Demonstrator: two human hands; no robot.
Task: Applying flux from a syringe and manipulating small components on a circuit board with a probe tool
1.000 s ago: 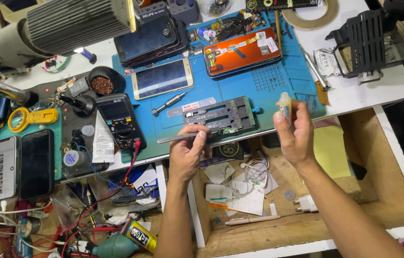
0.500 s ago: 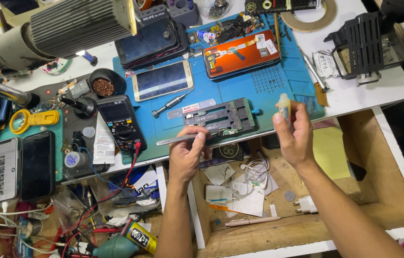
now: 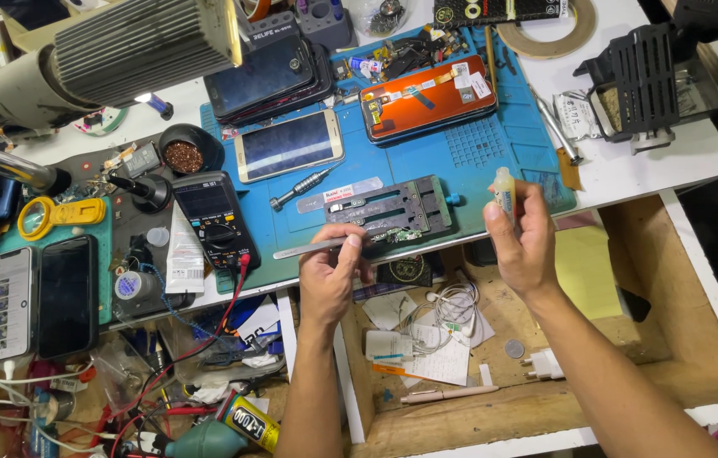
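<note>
**Two hands at work over a blue repair mat**

At the centre of the frame, the left hand (image 3: 331,280) pinches a thin metal blade (image 3: 312,248) between thumb and fingers, the blade pointing toward the left of the frame along the lower edge of the blue mat (image 3: 477,161). Just above that hand, a dark metal clamp (image 3: 391,210) lies flat on the mat with a small circuit board (image 3: 393,235) at its lower edge, close to the fingertips. To the right of centre, the right hand (image 3: 524,246) is closed around a small pale bottle (image 3: 505,190), held upright with its tip uppermost, above the mat's right edge and clear of the clamp. Higher on the mat rest an orange phone back (image 3: 428,99), a white-framed phone (image 3: 289,146) and a screwdriver (image 3: 301,187). A black meter (image 3: 215,219) with a red lead sits at the mat's left edge, two phones (image 3: 41,301) lie side by side at far left, and a ribbed grey cylinder on an arm (image 3: 121,47) fills the upper left. Below the hands, an open wooden drawer (image 3: 673,280) holds paper scraps, a pen and a white plug
</note>
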